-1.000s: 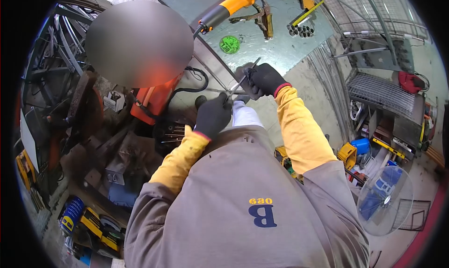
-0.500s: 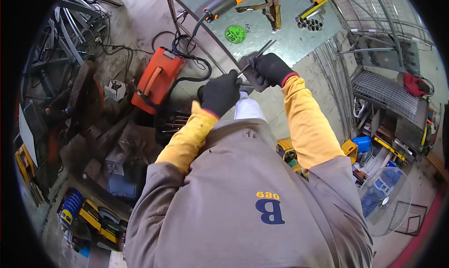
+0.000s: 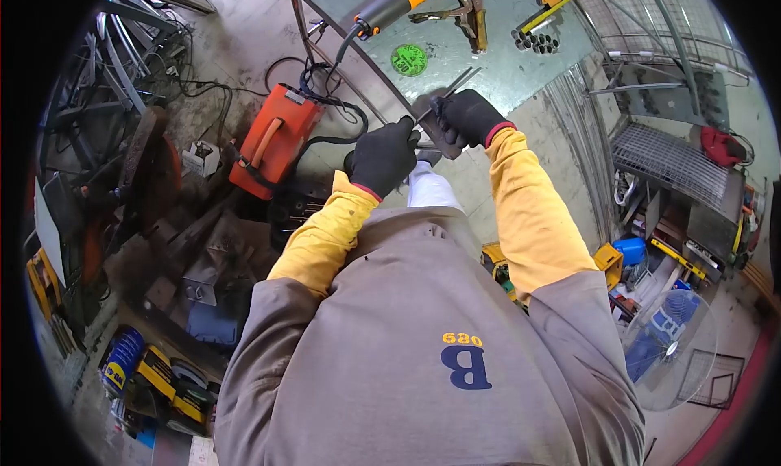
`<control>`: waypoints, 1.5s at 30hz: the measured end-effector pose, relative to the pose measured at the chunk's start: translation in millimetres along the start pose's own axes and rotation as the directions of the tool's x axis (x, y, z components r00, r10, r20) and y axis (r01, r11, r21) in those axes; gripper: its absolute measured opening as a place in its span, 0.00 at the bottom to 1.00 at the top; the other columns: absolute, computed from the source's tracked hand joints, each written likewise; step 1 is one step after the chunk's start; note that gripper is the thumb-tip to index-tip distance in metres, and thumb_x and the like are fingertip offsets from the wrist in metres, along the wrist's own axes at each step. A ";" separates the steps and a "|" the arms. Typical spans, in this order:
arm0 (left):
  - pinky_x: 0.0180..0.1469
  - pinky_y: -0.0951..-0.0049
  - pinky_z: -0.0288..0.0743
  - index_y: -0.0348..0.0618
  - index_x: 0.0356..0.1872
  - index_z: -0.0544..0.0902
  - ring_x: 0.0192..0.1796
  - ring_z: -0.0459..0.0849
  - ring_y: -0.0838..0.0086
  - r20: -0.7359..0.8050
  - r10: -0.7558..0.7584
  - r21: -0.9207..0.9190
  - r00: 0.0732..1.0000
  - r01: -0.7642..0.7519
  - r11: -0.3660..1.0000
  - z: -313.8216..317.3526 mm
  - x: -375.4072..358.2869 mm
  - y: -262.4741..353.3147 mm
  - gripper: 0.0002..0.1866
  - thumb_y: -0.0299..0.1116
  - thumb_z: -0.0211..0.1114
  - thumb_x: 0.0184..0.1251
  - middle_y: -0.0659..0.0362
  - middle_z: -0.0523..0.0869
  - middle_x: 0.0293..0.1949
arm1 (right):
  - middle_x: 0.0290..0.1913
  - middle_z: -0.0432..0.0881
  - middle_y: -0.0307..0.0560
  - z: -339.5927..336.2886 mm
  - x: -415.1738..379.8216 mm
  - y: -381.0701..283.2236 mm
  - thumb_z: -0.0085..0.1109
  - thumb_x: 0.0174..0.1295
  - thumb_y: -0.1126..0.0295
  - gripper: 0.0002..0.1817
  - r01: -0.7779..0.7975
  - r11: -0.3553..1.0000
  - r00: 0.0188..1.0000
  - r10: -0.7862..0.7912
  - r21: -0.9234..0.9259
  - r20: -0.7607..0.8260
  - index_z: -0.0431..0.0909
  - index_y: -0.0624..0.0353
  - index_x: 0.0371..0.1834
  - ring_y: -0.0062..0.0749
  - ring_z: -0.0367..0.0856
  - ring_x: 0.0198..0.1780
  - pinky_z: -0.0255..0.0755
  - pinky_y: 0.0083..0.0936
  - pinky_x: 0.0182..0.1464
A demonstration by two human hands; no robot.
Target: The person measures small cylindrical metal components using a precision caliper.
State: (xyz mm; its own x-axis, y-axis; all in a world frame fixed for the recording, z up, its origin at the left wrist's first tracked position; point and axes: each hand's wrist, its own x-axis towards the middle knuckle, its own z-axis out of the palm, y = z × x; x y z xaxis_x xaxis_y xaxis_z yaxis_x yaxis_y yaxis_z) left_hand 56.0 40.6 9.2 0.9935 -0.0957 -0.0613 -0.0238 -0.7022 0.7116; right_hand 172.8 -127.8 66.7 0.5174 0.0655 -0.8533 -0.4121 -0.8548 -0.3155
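Note:
My left hand (image 3: 384,157), in a black glove, is closed on the near end of a thin metal rod close to the table's edge. My right hand (image 3: 472,118), gloved too, wraps around thin metal rods (image 3: 464,80) a little farther along; two tips stick out beyond its fingers over the tabletop. A short stretch of rod shows between both hands. Beneath the right hand juts a dark flat metal piece (image 3: 450,147) at the table's corner. The fingers hide how many rods there are.
The metal table (image 3: 504,84) bears an orange-and-black power tool (image 3: 399,6), locking pliers (image 3: 454,14), a green round sticker (image 3: 408,59) and short tube pieces (image 3: 537,42). An orange machine (image 3: 275,141) with cables stands left. Metal scrap lies far left; a wire-mesh rack (image 3: 671,158) stands right.
Both hands have barely shifted; the rod tips stay over the table. My right hand and forearm moved very slightly to the left. Nothing was let go.

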 end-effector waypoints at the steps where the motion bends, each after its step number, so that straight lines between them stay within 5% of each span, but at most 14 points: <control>1: 0.38 0.45 0.80 0.47 0.41 0.84 0.37 0.89 0.45 0.034 -0.029 -0.003 0.999 0.029 1.000 -1.5 -0.3 0.8 0.09 0.40 0.64 0.73 0.46 0.88 0.33 | 0.22 0.86 0.48 0.9 2.3 1.0 0.51 0.81 0.46 0.32 0.003 0.999 1.000 -0.002 0.034 -0.021 0.85 0.63 0.29 0.35 0.83 0.17 0.72 0.33 0.19; 6: 0.39 0.44 0.80 0.47 0.43 0.84 0.39 0.89 0.45 0.042 -0.038 -0.041 0.998 0.040 0.998 -0.7 2.1 -3.2 0.08 0.39 0.62 0.74 0.46 0.89 0.34 | 0.22 0.86 0.49 9.4 1.6 12.6 0.51 0.80 0.44 0.33 0.122 0.991 0.986 -0.115 0.055 -0.117 0.85 0.64 0.29 0.36 0.83 0.17 0.73 0.34 0.21; 12: 0.41 0.43 0.79 0.47 0.45 0.84 0.41 0.88 0.43 0.051 -0.066 -0.082 0.997 0.070 0.994 2.3 0.8 -3.8 0.09 0.39 0.62 0.73 0.44 0.89 0.35 | 0.26 0.87 0.49 16.8 -6.1 25.7 0.53 0.80 0.48 0.27 0.041 0.956 0.991 -0.003 0.290 -0.130 0.86 0.63 0.38 0.33 0.82 0.18 0.71 0.32 0.21; 17: 0.41 0.43 0.79 0.46 0.46 0.84 0.41 0.88 0.42 0.054 -0.053 -0.134 0.997 0.060 0.989 4.1 -3.9 -4.4 0.10 0.40 0.63 0.74 0.43 0.89 0.36 | 0.25 0.87 0.49 15.3 -9.2 21.9 0.53 0.80 0.50 0.25 0.137 0.967 0.982 -0.105 0.216 -0.155 0.86 0.62 0.37 0.32 0.82 0.18 0.70 0.31 0.21; 19: 0.41 0.42 0.78 0.44 0.46 0.83 0.40 0.88 0.41 0.155 -0.037 -0.140 0.987 0.059 0.988 2.1 -13.8 -2.0 0.12 0.42 0.63 0.76 0.42 0.88 0.35 | 0.22 0.86 0.48 17.9 -6.1 25.7 0.53 0.80 0.51 0.26 0.149 0.989 0.978 -0.148 -0.007 -0.147 0.87 0.62 0.34 0.32 0.82 0.17 0.70 0.31 0.21; 24: 0.40 0.42 0.76 0.39 0.44 0.82 0.39 0.87 0.39 0.192 -0.060 -0.216 0.980 0.102 0.971 -4.1 -46.2 -9.8 0.13 0.41 0.63 0.78 0.40 0.87 0.33 | 0.21 0.86 0.50 29.0 -4.4 38.6 0.52 0.80 0.52 0.27 0.107 0.993 0.977 -0.095 0.051 -0.192 0.86 0.63 0.30 0.33 0.82 0.16 0.71 0.32 0.20; 26: 0.40 0.44 0.76 0.40 0.44 0.82 0.39 0.87 0.41 0.205 -0.069 -0.303 0.976 0.130 0.944 -12.8 -59.5 -10.1 0.12 0.40 0.64 0.78 0.42 0.87 0.33 | 0.21 0.86 0.50 27.6 11.5 52.5 0.52 0.79 0.56 0.25 0.302 0.950 0.935 -0.310 -0.076 -0.171 0.86 0.64 0.29 0.33 0.82 0.16 0.71 0.32 0.20; 30: 0.41 0.47 0.78 0.42 0.42 0.82 0.40 0.88 0.46 0.054 -0.012 -0.052 0.998 0.015 0.999 -4.3 -37.4 -4.3 0.09 0.36 0.66 0.73 0.46 0.87 0.33 | 0.21 0.85 0.50 19.0 3.9 30.4 0.52 0.77 0.60 0.22 0.202 0.967 0.970 -0.219 -0.152 -0.105 0.86 0.64 0.29 0.34 0.82 0.16 0.71 0.32 0.20; 31: 0.40 0.46 0.78 0.42 0.41 0.82 0.39 0.88 0.45 0.007 0.021 -0.056 1.000 -0.020 0.998 2.5 -29.0 -5.0 0.08 0.35 0.65 0.71 0.47 0.87 0.33 | 0.21 0.86 0.50 12.4 -31.7 1.9 0.51 0.78 0.61 0.23 0.132 0.990 0.988 -0.135 -0.039 -0.070 0.86 0.63 0.29 0.34 0.83 0.17 0.72 0.31 0.20; 40: 0.40 0.41 0.78 0.45 0.43 0.83 0.36 0.88 0.44 0.097 -0.084 -0.116 0.992 0.095 0.989 -10.4 -70.0 -3.3 0.10 0.41 0.65 0.74 0.45 0.88 0.30 | 0.22 0.87 0.49 12.9 -24.0 7.7 0.48 0.78 0.62 0.23 0.089 0.996 0.994 -0.090 -0.017 -0.065 0.86 0.62 0.28 0.33 0.84 0.17 0.74 0.31 0.20; 45: 0.39 0.44 0.78 0.44 0.40 0.82 0.37 0.88 0.45 -0.076 0.022 -0.100 0.997 -0.029 0.995 14.9 -21.1 1.8 0.07 0.36 0.65 0.73 0.46 0.88 0.31 | 0.22 0.87 0.50 13.4 -21.7 8.2 0.48 0.79 0.62 0.24 0.091 0.995 0.994 -0.092 -0.034 -0.052 0.86 0.62 0.27 0.33 0.84 0.17 0.73 0.32 0.20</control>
State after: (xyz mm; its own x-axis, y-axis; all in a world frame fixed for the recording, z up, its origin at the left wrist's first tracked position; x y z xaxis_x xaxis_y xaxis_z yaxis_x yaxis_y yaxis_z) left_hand 33.4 30.9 1.3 0.9984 -0.0567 0.0078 -0.0416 -0.6250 0.7795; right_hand 148.1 -129.4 77.1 0.5918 0.1171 -0.7975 -0.3375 -0.8625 -0.3770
